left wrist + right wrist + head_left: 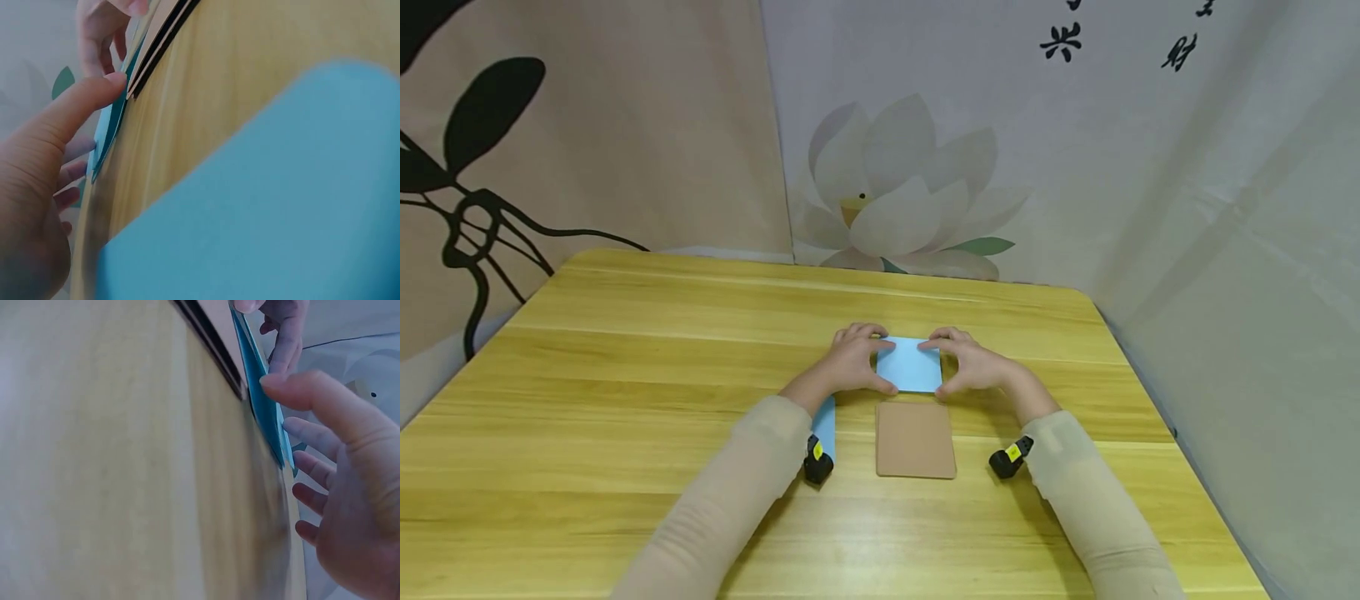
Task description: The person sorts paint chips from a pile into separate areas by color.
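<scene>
A light blue sheet of paper (910, 367), apparently folded, lies toward the far side of the table between both hands. My left hand (852, 362) holds its left side, thumb at the near corner and forefinger at the far one. On the opposite side my right hand (976, 367) grips the right corners the same way. Both wrist views show the paper's layers bowed slightly apart at the near edge, with a thumb (297, 389) against it. Just nearer than the paper sits a small stack of brown square cards (915, 440), touched by neither hand.
Another blue sheet (825, 429) lies left of the brown cards, partly hidden under the left forearm; it looms large in the left wrist view. The wooden table (647, 400) ends at a printed curtain (700, 125) behind.
</scene>
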### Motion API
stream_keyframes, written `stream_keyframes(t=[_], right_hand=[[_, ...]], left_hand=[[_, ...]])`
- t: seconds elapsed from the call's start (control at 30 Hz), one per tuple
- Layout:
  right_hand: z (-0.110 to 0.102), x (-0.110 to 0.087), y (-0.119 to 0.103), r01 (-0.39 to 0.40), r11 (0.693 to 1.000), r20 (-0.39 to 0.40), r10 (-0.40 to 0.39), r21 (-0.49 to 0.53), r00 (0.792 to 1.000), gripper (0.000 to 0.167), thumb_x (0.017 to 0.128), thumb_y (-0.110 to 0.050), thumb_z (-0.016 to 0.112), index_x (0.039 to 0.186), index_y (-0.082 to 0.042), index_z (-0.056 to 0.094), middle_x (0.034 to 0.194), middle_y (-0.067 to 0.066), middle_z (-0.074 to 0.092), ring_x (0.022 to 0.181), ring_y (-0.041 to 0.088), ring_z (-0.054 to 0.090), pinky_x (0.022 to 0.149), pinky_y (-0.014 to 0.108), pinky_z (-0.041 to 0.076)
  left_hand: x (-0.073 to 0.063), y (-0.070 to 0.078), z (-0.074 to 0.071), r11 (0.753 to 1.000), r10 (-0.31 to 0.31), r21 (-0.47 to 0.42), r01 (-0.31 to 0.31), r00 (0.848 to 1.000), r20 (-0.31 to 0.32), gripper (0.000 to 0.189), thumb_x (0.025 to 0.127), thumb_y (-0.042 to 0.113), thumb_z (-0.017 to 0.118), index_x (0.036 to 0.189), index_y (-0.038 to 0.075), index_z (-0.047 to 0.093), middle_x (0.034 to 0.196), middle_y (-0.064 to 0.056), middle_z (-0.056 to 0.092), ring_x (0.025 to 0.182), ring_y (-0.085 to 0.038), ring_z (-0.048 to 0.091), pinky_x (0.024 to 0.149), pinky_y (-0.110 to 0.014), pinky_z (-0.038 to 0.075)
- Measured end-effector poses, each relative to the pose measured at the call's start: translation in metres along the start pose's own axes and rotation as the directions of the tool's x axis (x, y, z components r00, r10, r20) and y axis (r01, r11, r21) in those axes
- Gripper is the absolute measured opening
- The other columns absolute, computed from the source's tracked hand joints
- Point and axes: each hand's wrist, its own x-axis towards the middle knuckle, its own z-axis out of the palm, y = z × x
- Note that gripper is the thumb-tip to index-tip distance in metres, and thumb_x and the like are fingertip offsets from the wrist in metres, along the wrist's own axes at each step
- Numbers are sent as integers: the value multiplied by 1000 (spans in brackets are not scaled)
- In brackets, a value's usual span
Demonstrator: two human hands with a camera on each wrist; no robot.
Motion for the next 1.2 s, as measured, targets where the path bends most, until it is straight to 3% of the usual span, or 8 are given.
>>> stream_keyframes(t=[0.43,0.63,0.87,1.03,1.2], right_hand=[[3,3,5,-19,999,18,19,-27,1000,80,77,-26,80,146,-14,41,150,12,23,136,34,17,105,58,23],[5,-2,3,-26,1000,-2,26,-2,1000,84,75,-32,80,147,-15,39,154,11,17,140,33,11,105,61,20],[9,-11,-5,-7,1000,-118,5,-12,993,84,75,-39,81,146,-16,42,155,13,19,140,36,12,104,64,17],[16,-16,-15,28,999,-221,-34,-30,975,82,74,-38,82,144,-14,45,152,14,26,138,36,17,105,62,15],[24,-20,-27,62,997,-280,-71,-40,957,80,76,-35,82,143,-13,46,149,14,30,137,34,21,104,62,17]], left_hand=[[1,-3,3,999,-26,-18,26,999,32,84,71,55,79,139,15,52,148,-7,36,134,-29,27,105,-51,19],[-4,-4,2,1000,-4,-19,4,1000,10,84,71,58,77,139,15,52,149,-8,34,135,-30,25,105,-53,18],[-20,-6,-6,999,32,-34,-34,998,-57,83,73,57,76,139,13,52,150,-10,33,136,-31,22,105,-57,14],[-36,-8,-13,996,64,-56,-71,990,-124,83,72,55,78,138,11,53,148,-11,36,136,-32,23,104,-58,15],[-52,-12,-20,993,58,-92,-75,982,-181,82,71,51,80,136,9,55,146,-11,39,135,-32,25,104,-58,14]])
